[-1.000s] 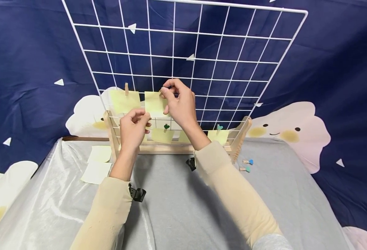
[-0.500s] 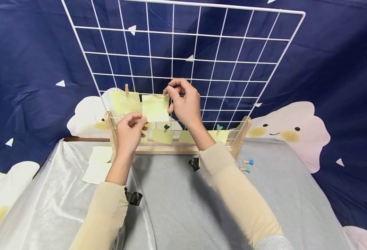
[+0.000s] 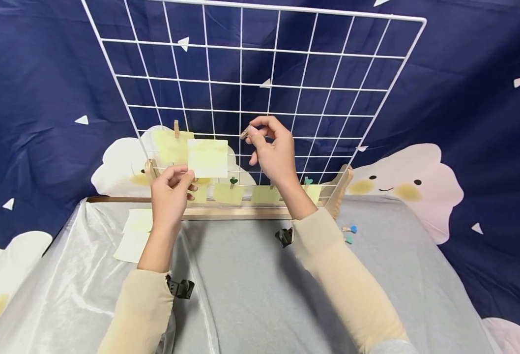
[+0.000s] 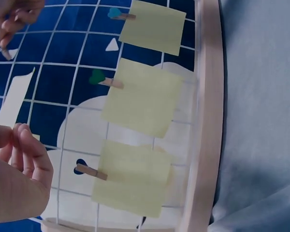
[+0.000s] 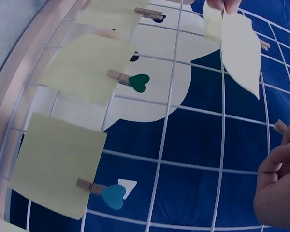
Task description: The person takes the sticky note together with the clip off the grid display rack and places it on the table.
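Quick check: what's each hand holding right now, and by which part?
Left hand: a pale yellow note, pinched at its lower left corner in the head view. Right hand: a wooden clothespin, pinched by one end, the other sticking out.

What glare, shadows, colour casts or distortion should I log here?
Head: held note nearly blown out, soft shadows on the grey cloth; left wrist: dimmer, bluish cast; right wrist: likewise bluish, the wooden rail appears bowed.

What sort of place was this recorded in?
Likely a staged indoor tabletop set-up: a navy cloud-print fabric backdrop hangs behind, grey cloth covers the work surface, and a white wire grid stands in a wooden base.
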Demonstrator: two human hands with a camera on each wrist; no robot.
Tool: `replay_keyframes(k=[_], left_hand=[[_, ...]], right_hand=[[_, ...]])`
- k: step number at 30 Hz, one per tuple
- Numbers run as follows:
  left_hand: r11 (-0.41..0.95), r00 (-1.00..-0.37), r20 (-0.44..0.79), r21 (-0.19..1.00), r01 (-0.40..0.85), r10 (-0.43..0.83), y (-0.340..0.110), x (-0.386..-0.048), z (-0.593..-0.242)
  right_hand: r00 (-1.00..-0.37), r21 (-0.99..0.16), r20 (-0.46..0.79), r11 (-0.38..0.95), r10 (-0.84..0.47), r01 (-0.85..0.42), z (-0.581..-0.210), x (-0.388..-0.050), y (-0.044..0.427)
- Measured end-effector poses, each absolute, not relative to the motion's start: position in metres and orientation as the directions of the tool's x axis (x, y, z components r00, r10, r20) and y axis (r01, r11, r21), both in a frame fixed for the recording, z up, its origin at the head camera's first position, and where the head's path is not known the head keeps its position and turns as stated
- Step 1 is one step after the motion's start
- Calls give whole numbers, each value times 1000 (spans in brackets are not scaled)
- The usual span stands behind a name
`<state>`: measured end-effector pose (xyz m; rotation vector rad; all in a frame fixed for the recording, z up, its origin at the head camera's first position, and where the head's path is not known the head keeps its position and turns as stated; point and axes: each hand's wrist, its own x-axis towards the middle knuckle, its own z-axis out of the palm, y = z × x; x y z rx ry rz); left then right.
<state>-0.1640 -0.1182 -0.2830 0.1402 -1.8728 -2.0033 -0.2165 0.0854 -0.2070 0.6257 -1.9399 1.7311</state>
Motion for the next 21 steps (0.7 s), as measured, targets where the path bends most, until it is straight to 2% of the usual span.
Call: replay_keyframes(k=[6, 21], left_hand=[[-42, -921, 159, 982, 185, -355, -126, -153, -289], [-178, -861, 116, 957, 231, -496, -157, -137, -303]], right_hand=[[-815, -809, 579, 103, -29, -579, -213, -214, 93], [-839, -828, 543, 146, -35, -542, -221, -206, 123]])
